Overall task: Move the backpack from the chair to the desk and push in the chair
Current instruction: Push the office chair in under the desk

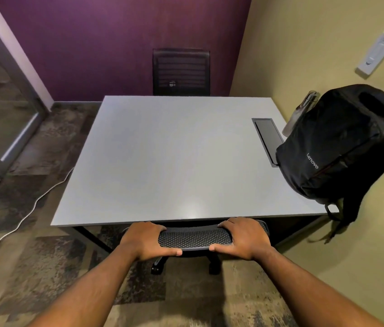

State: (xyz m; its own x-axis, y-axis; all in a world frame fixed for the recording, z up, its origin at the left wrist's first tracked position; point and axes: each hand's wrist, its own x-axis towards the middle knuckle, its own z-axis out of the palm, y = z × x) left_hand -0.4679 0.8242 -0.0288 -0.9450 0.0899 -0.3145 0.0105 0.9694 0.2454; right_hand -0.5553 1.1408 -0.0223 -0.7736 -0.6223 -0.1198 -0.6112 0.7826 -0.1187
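Note:
A black backpack [341, 142] stands upright on the right side of the grey desk [162, 161], leaning against the yellow wall, with a bottle in its side pocket and a strap hanging over the desk's edge. The black mesh-backed chair [194, 237] sits tucked under the desk's near edge; only the top of its backrest and part of its wheeled base show. My left hand [147, 240] grips the left end of the backrest top. My right hand [241, 238] grips the right end.
A second black chair [181, 72] stands at the desk's far side against the purple wall. A cable hatch [267, 138] is set into the desk beside the backpack. A white cable [28, 208] trails over the carpet on the left, near a glass door [2, 109].

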